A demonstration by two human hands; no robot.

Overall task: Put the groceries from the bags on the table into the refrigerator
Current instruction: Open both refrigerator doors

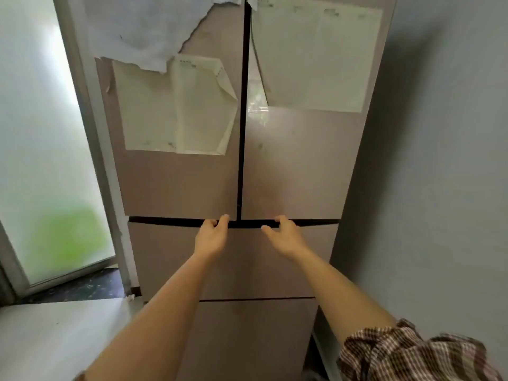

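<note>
Grip: left hand [211,235] and right hand [286,234], fingers hooked empty into the horizontal seam under the closed upper refrigerator [297,166] doors, flanking the vertical split; groceries unseen.

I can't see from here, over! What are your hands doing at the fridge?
Left hand and right hand both hooked in the gap under the upper doors. Refrigerator shut. No groceries in view. Nothing blocking.

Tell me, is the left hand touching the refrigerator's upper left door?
Touching. The head view shows the left hand's fingers curled into the dark groove under the upper left door.
</note>
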